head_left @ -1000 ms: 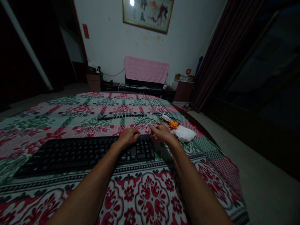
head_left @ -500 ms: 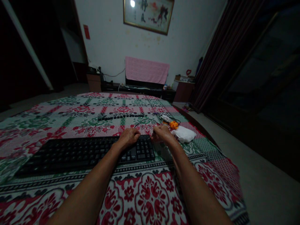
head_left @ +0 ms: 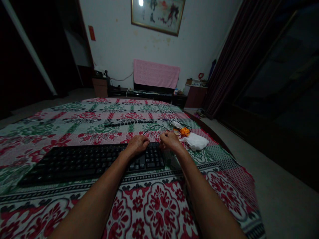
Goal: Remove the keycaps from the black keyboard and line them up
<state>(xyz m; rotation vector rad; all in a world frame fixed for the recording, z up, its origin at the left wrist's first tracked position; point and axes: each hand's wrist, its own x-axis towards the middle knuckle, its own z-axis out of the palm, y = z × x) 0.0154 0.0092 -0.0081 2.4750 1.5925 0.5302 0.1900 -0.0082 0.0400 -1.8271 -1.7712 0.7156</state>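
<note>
A black keyboard lies on the patterned tablecloth, its number pad at the right end. My left hand is closed at its far edge, left of the number pad, with the thumb toward the right and the other fingertips mostly hidden. Just off the top right corner, my right hand is closed in a pinch; whatever sits between its fingers is too small and dark to make out. Beyond both hands, a thin black cable curves across the cloth.
A row of small black keys lies behind the keyboard. To the right are an orange crumpled item, a white crumpled tissue or cloth and a smaller white piece. The tablecloth reaches the table's right edge.
My right hand has shifted very slightly left and up, its fingers still pinched. The left hand stays at the keyboard's far edge.
</note>
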